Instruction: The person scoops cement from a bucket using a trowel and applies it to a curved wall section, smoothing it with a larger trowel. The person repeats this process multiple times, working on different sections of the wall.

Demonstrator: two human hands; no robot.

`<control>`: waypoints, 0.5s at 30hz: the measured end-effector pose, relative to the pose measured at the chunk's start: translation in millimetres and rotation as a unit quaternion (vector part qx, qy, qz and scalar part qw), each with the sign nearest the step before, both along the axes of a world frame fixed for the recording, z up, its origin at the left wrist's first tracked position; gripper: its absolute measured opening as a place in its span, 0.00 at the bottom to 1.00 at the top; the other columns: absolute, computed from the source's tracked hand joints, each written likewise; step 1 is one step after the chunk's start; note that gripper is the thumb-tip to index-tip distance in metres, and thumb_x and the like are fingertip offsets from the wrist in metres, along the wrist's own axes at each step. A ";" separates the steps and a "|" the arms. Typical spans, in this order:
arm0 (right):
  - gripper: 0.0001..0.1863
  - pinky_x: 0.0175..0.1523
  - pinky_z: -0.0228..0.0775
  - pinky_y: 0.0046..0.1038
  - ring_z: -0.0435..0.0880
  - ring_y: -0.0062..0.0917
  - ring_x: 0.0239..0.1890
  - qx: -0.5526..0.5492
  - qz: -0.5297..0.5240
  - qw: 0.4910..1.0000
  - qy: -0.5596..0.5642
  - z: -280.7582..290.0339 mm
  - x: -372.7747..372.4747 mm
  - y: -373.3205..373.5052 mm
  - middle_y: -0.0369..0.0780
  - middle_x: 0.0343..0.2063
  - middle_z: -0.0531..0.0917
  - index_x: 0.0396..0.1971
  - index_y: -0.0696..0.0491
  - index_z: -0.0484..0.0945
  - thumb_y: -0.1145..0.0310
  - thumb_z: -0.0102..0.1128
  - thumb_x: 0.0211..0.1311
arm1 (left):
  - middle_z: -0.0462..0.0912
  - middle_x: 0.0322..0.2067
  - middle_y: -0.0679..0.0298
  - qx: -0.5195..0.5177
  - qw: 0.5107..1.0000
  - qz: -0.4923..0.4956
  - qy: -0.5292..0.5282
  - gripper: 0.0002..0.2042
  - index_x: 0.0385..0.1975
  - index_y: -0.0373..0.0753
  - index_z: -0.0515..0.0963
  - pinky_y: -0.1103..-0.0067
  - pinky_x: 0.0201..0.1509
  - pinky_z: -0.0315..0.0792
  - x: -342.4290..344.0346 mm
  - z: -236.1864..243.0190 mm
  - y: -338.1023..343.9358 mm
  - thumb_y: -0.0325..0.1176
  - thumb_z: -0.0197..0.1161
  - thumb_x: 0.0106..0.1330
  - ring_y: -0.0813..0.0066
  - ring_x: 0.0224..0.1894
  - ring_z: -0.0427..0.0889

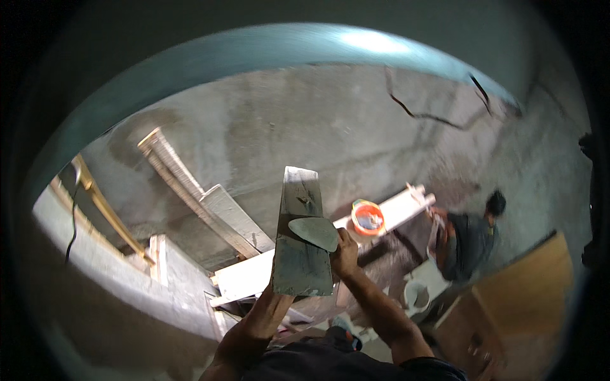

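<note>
A long grey plasterer's board [304, 267], smeared and worn, is held up in front of me. My left hand [279, 301] supports it from its lower end; the fingers are hidden beneath the board. Over the board's middle lies the leaf-shaped grey blade of a trowel [314, 233], its tip toward the left. My right hand [345, 254] is closed around the trowel's handle at the board's right edge. Whether the blade touches the board, I cannot tell.
Below stands an orange bucket [369, 219] on a pale plank [403, 208]. A co-worker [470, 238] is at the right, near a white bucket [417, 296] and a wooden panel [530, 286]. Long boards [190, 187] lean at the left. A dark cable [438, 119] hangs on the grey wall.
</note>
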State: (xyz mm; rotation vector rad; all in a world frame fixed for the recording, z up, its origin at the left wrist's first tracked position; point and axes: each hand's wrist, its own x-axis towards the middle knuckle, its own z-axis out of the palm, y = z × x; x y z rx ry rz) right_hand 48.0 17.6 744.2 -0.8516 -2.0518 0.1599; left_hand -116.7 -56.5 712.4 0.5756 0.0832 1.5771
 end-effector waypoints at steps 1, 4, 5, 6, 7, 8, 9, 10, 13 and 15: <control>0.22 0.40 0.78 0.43 0.82 0.43 0.38 -0.014 -0.016 1.000 0.006 -12.3 20.3 -4.7 0.43 0.36 0.79 0.44 0.52 0.78 0.73 0.69 0.44 | 0.79 0.60 0.56 -0.016 1.000 -0.021 0.001 0.25 0.66 0.40 0.71 0.65 0.61 0.80 10.8 -3.6 1.5 0.49 0.57 0.77 0.62 0.60 0.81; 0.24 0.42 0.79 0.43 0.83 0.43 0.41 -0.079 -0.081 0.993 -0.035 -44.9 93.2 -14.9 0.42 0.37 0.79 0.45 0.50 0.78 0.72 0.71 0.42 | 0.79 0.60 0.57 -0.060 0.996 -0.069 0.006 0.24 0.66 0.41 0.71 0.66 0.61 0.80 32.6 -10.3 4.8 0.48 0.56 0.77 0.63 0.60 0.81; 0.24 0.42 0.79 0.43 0.83 0.43 0.41 -0.096 -0.112 0.987 -0.056 -56.9 118.4 -17.1 0.41 0.37 0.79 0.45 0.50 0.78 0.72 0.71 0.43 | 0.79 0.61 0.57 -0.076 0.994 -0.083 0.010 0.24 0.66 0.41 0.71 0.66 0.61 0.80 38.7 -11.9 8.7 0.48 0.56 0.77 0.63 0.60 0.81; 0.22 0.42 0.79 0.43 0.83 0.43 0.41 -0.093 -0.145 0.982 -0.077 -69.9 145.7 -22.1 0.41 0.37 0.79 0.45 0.50 0.78 0.70 0.71 0.45 | 0.79 0.61 0.58 -0.093 0.991 -0.093 0.012 0.24 0.66 0.41 0.71 0.66 0.61 0.80 43.7 -13.7 11.8 0.48 0.56 0.77 0.63 0.60 0.81; 0.21 0.42 0.79 0.43 0.83 0.43 0.41 -0.097 -0.177 0.974 -0.102 -84.4 172.0 -28.0 0.41 0.37 0.79 0.44 0.51 0.78 0.69 0.71 0.47 | 0.79 0.61 0.58 -0.108 0.989 -0.099 0.016 0.23 0.66 0.42 0.71 0.67 0.61 0.80 47.1 -15.1 17.0 0.48 0.55 0.78 0.63 0.60 0.81; 0.18 0.43 0.80 0.43 0.83 0.44 0.40 -0.147 -0.220 0.956 -0.130 -101.1 195.2 -38.5 0.44 0.37 0.81 0.44 0.51 0.79 0.64 0.71 0.54 | 0.79 0.61 0.58 -0.124 0.987 -0.102 0.021 0.23 0.66 0.42 0.71 0.67 0.61 0.80 51.5 -17.5 21.3 0.47 0.55 0.78 0.63 0.60 0.81; 0.18 0.44 0.80 0.44 0.84 0.45 0.41 -0.205 -0.240 0.938 -0.141 -120.9 218.7 -46.2 0.45 0.38 0.81 0.44 0.52 0.79 0.61 0.70 0.57 | 0.79 0.61 0.59 -0.143 0.984 -0.105 0.027 0.23 0.66 0.42 0.71 0.67 0.61 0.80 54.9 -19.7 27.4 0.47 0.55 0.78 0.64 0.59 0.81; 0.17 0.45 0.80 0.45 0.85 0.46 0.41 -0.270 -0.264 0.914 -0.147 -143.7 240.6 -57.5 0.46 0.38 0.82 0.44 0.52 0.79 0.59 0.68 0.59 | 0.79 0.61 0.59 -0.163 0.980 -0.111 0.037 0.23 0.66 0.42 0.71 0.67 0.61 0.80 60.9 -23.5 32.3 0.47 0.55 0.78 0.64 0.59 0.81; 0.19 0.47 0.80 0.47 0.87 0.50 0.43 -0.478 -0.318 0.807 -0.141 -218.0 292.2 -112.6 0.53 0.41 0.86 0.45 0.55 0.79 0.57 0.65 0.63 | 0.79 0.62 0.60 -0.244 0.961 -0.112 0.066 0.22 0.66 0.43 0.72 0.68 0.61 0.80 75.7 -38.1 40.5 0.46 0.54 0.78 0.64 0.59 0.81; 0.19 0.48 0.81 0.47 0.88 0.50 0.44 -0.552 -0.323 0.759 -0.121 -262.8 312.0 -143.0 0.55 0.42 0.86 0.46 0.57 0.80 0.58 0.64 0.61 | 0.79 0.62 0.61 -0.294 0.947 -0.108 0.075 0.21 0.66 0.43 0.72 0.69 0.61 0.80 89.8 -53.6 41.5 0.46 0.53 0.79 0.65 0.59 0.81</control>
